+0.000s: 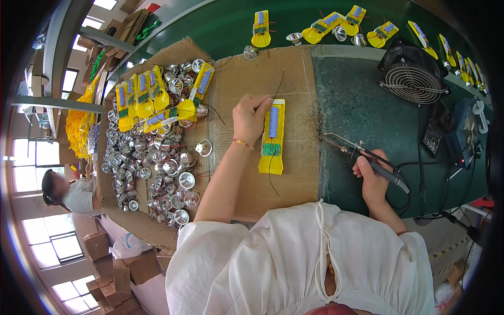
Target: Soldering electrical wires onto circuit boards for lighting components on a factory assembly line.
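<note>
Broadly, the green worktop [341, 79] spans the view, its near edge passing just in front of the person's white-clad torso [294, 257]. A cardboard box [131, 223] heaped with silver reflectors [186, 180] bounds the left side; a flat cardboard sheet [296, 191] lies beside it, with open surface left and right of the work. Toward the far right stands a black fan [415, 81]. The right grip [374, 181] is wrapped round a soldering iron [380, 168], its front end pointing at the sheet's right edge. On the sheet lies a yellow lamp housing [271, 140], just right of the left grip [248, 115], carrying a blue battery [273, 122] and a green circuit board [270, 150]. Left thumb and forefinger reach its upper left corner, beside a thin dark wire [280, 84]; which they pinch, if either, I cannot tell
</note>
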Motion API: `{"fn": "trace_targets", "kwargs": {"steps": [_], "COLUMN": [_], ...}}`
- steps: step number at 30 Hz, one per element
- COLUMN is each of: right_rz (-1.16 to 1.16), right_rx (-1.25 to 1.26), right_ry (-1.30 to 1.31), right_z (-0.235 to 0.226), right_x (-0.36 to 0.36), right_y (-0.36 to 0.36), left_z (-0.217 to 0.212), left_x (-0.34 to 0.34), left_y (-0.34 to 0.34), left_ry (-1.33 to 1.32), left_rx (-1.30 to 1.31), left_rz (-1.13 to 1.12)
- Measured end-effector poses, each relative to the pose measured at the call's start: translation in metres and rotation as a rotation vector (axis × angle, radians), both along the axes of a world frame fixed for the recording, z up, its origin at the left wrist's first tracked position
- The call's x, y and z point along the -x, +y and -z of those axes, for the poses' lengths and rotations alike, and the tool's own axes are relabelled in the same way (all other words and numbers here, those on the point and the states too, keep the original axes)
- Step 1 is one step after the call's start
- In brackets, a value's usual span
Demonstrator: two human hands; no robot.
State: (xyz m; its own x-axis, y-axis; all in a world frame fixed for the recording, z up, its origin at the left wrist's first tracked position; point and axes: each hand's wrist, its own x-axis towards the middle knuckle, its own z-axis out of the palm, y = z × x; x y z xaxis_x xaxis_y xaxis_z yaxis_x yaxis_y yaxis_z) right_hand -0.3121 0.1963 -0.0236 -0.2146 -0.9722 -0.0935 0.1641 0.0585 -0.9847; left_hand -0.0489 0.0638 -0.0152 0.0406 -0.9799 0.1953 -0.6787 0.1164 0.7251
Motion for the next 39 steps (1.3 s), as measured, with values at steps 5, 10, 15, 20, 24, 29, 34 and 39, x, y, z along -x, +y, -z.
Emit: {"fn": "trace_targets", "kwargs": {"steps": [5, 10, 15, 20, 24, 29, 34, 39], "right_rz": [0.005, 0.021, 0.006, -0.023, -0.020, -0.016, -0.085, -0.159], "right_rx": [-0.007, 0.015, 0.030, 0.041, 0.035, 0.044, 0.069, 0.055], "right_ry": [0.041, 0.037, 0.024, 0.036, 0.054, 0.059, 0.037, 0.062], "right_z": [0.006, 0.009, 0.006, -0.001, -0.003, -0.009, -0.017, -0.023], "right_x": [-0.002, 0.005, -0.003, -0.008, -0.008, -0.012, -0.020, -0.028], "right_y": [-0.002, 0.000, 0.001, 0.003, 0.009, 0.008, 0.009, 0.012], "left_z": [0.007, -0.015, -0.029, -0.029, -0.031, -0.034, -0.020, -0.029], "left_x": [-0.008, -0.006, -0.081, -0.077, -0.048, -0.047, -0.042, -0.046], "left_y": [-0.007, 0.043, 0.099, 0.098, 0.134, 0.124, 0.112, 0.120], "left_ry": [0.145, 0.125, -0.679, -0.780, -0.691, -0.557, -0.557, -0.021], "left_rx": [-0.118, 0.130, 0.211, -0.208, 0.012, 0.008, -0.094, -0.223], "left_rz": [-0.032, -0.159, -0.602, -0.346, 0.018, -0.109, 0.060, -0.020]}}
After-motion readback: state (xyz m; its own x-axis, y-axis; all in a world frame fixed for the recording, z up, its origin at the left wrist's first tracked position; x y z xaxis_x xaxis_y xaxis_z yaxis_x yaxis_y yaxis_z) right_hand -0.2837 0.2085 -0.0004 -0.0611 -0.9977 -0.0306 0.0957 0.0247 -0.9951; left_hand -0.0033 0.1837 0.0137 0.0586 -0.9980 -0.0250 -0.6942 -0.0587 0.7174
